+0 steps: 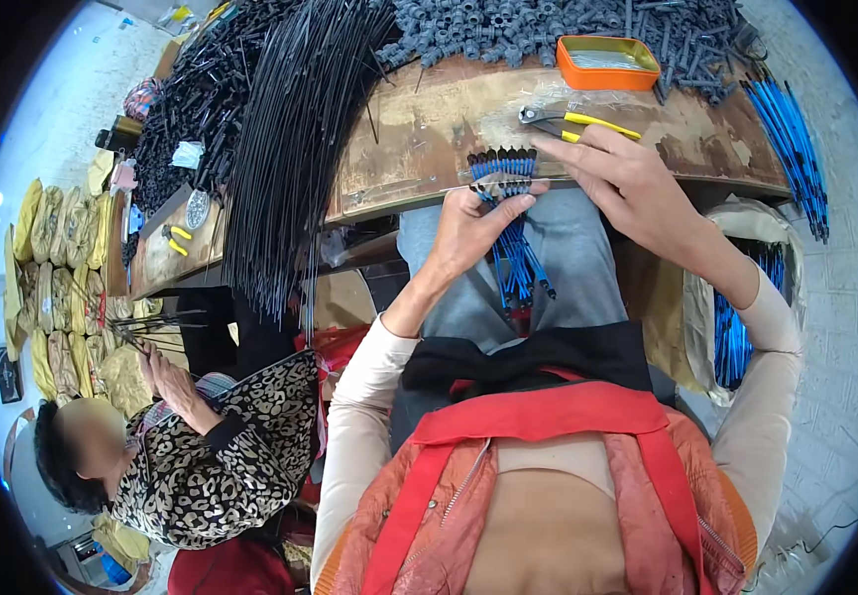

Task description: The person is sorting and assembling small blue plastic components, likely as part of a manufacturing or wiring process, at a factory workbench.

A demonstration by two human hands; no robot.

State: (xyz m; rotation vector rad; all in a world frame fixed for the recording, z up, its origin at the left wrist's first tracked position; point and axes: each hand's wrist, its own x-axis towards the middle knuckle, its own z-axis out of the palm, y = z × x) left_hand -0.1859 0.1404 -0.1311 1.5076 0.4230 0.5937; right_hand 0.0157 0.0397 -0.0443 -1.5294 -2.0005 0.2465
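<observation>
Pinching blue-black rods [516,260] near tops in left hand [468,230]; nothing visible in half-spread right hand [635,180]. Probably light, springy; grip there.

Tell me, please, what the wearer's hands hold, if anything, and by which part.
The left hand holds a bundle of blue-and-black rods near the dark ends closest to the bench. Whether the right hand holds anything cannot be told.
</observation>
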